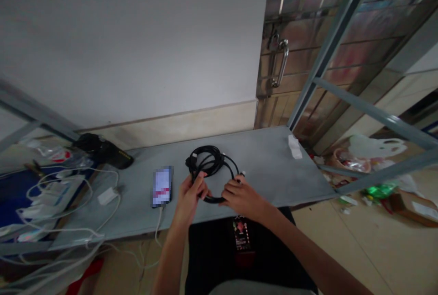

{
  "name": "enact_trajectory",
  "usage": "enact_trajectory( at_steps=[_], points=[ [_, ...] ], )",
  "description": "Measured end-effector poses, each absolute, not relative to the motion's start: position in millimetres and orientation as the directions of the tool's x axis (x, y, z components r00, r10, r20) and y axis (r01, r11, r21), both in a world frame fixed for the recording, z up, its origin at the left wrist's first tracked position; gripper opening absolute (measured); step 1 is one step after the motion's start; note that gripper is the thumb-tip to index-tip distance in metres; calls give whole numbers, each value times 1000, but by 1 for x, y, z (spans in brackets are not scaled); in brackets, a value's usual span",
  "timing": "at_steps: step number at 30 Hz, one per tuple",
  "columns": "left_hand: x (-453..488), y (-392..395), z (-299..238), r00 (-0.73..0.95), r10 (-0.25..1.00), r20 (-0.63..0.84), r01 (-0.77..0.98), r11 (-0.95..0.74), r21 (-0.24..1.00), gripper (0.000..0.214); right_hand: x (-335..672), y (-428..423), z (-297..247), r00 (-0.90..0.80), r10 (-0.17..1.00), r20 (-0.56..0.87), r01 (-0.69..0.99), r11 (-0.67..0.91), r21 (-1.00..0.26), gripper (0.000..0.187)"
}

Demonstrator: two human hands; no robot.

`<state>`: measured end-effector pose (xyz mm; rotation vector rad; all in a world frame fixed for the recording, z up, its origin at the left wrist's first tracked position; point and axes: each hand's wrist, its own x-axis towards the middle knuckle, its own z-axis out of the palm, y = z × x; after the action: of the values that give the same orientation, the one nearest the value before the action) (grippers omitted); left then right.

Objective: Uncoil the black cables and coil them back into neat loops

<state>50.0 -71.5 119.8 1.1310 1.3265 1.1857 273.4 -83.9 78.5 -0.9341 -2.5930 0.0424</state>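
Note:
A coiled black cable (210, 161) lies on the grey metal shelf (267, 162) in front of me. My left hand (190, 197) is closed round the left side of the coil near its front edge. My right hand (241, 196) pinches the cable on the right side, close to a small plug end (242, 174). Both hands hold the loop's near part just above the shelf. A phone (162, 186) with a lit screen lies left of the coil, a white lead running off its lower end.
A black pouch-like object (102, 150) sits at the shelf's back left. White chargers and tangled white leads (61, 194) spread at the far left. A small white item (294, 145) rests at the back right. Another phone (241, 235) lies on my lap. Litter covers the floor at right.

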Motion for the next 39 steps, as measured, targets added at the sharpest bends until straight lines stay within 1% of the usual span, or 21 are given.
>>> enact_trajectory(
  at_steps=[1,2,6,8,10,12,14,15,17,20,23,25,29,32,35,36,37,38,39],
  points=[
    [43,-50,114,-147,989,26,261,14,965,49,269,-63,79,-701,621,351,622,773,-124,22],
    [35,-29,107,-185,981,57,345,10,939,44,264,-42,79,-697,620,360,630,769,-105,22],
    [12,40,76,-360,926,115,481,78,873,24,242,30,67,-685,640,350,647,754,-114,22],
    [6,56,59,-404,906,126,508,107,855,16,233,51,57,-697,637,330,637,761,-123,20],
    [3,62,42,-414,900,134,518,112,848,14,229,60,47,-711,631,312,623,770,-138,25],
    [1,61,27,-406,901,152,520,90,849,28,228,62,38,-718,626,304,609,777,-160,45],
    [2,57,14,-393,901,182,521,55,852,50,228,61,31,-729,621,290,599,783,-171,66],
    [3,55,9,-387,901,197,521,37,853,59,228,60,28,-735,618,279,596,785,-170,71],
    [7,51,1,-371,902,221,523,7,852,70,227,58,25,-747,615,253,594,788,-162,66],
    [18,41,-6,-325,914,240,525,-37,850,74,230,51,22,-747,624,229,602,781,-165,52],
    [31,20,-9,-249,935,252,521,-90,849,75,246,31,21,-739,635,223,611,772,-173,50],
    [41,-1,-9,-168,953,252,524,-130,842,78,266,11,19,-726,645,238,622,764,-174,49],
    [65,-44,-2,44,985,169,536,-166,828,88,315,-34,17,-696,664,274,648,745,-159,43],
    [75,-69,16,162,982,97,533,-169,829,87,343,-64,20,-674,680,289,657,731,-186,43],
    [60,-95,48,226,972,56,542,-173,822,83,366,-87,39,-585,734,345,679,676,-286,58],
    [48,-106,60,259,965,29,548,-172,818,79,376,-95,51,-538,755,374,688,650,-322,61],
    [34,-118,73,309,951,-26,559,-160,813,71,387,-103,67,-491,773,402,697,625,-351,60],
    [19,-132,85,371,924,-95,576,-149,804,63,401,-113,86,-452,777,438,699,613,-367,54],
    [4,-147,96,361,928,-93,598,-154,786,57,417,-125,108,-421,768,482,699,614,-367,47]
  ],
)
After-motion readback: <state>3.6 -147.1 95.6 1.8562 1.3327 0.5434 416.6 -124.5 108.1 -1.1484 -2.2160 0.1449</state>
